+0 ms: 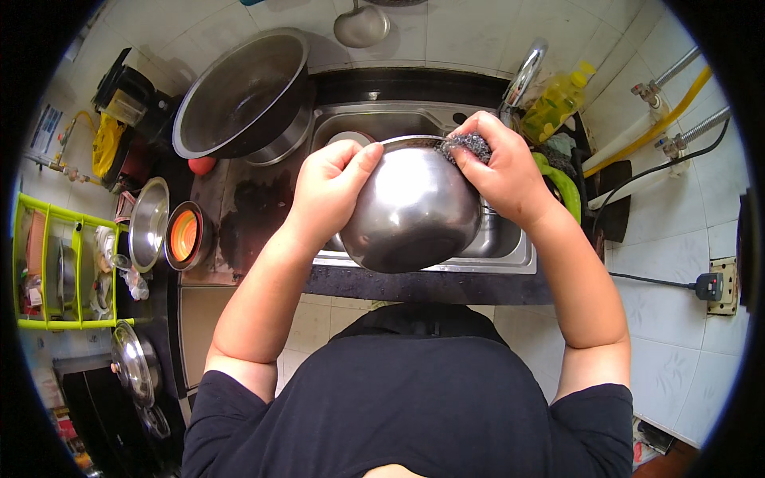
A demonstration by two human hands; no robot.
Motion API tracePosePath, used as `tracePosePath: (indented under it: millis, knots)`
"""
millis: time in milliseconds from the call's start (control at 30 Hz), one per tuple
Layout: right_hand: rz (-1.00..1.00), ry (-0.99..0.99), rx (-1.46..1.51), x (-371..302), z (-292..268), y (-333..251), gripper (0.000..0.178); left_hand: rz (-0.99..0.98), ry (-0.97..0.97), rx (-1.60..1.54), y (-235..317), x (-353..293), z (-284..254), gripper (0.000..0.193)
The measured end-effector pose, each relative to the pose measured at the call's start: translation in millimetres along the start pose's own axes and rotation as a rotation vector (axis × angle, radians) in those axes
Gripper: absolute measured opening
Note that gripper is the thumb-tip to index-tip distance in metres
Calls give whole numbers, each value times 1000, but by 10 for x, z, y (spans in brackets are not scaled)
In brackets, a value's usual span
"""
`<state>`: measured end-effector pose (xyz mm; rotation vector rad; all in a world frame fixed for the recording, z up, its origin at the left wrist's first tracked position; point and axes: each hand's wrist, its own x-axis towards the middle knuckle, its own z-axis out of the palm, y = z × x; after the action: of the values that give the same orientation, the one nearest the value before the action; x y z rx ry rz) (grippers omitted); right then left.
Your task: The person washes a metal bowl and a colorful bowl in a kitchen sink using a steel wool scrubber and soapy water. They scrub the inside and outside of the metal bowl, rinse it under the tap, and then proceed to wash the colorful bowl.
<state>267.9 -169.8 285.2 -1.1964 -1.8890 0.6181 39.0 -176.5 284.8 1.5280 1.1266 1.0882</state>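
A shiny steel bowl point(410, 211) is held tilted over the sink point(510, 247), its outer side facing me. My left hand point(331, 179) grips the bowl's rim on the left, thumb on the outside. At the rim's right, my right hand point(510, 171) is closed round a grey steel wool scourer point(468, 146), pressing it against the edge. The fingers of my left hand behind the rim are hidden, as is the bowl's inside. Beyond the bowl, part of a pale round dish point(351, 137) shows in the sink.
A chrome tap point(526, 72) rises at the sink's back right, beside a yellow bottle point(555, 103). Left of the sink stands a large basin point(243, 95) on a pot. Nested bowls point(185, 237) and a green rack point(68, 323) lie farther left. A plug point(708, 287) sits in the right wall.
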Motion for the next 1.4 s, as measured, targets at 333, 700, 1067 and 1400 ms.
tracePosePath:
  millis: [333, 700, 1067, 1400]
  knots:
    - [127, -95, 99, -71, -223, 165, 18, -41, 79, -231, -89, 0, -15, 34]
    - [-279, -185, -225, 108, 123, -221, 17, -11, -29, 58, -282, -118, 172, 36]
    - [-333, -216, -290, 75, 218, -276, 22, 85, -15, 164, -298, -174, 115, 35]
    - [-283, -236, -420, 6, 201, -433, 18, 147, -13, 266, -236, -212, 133, 36]
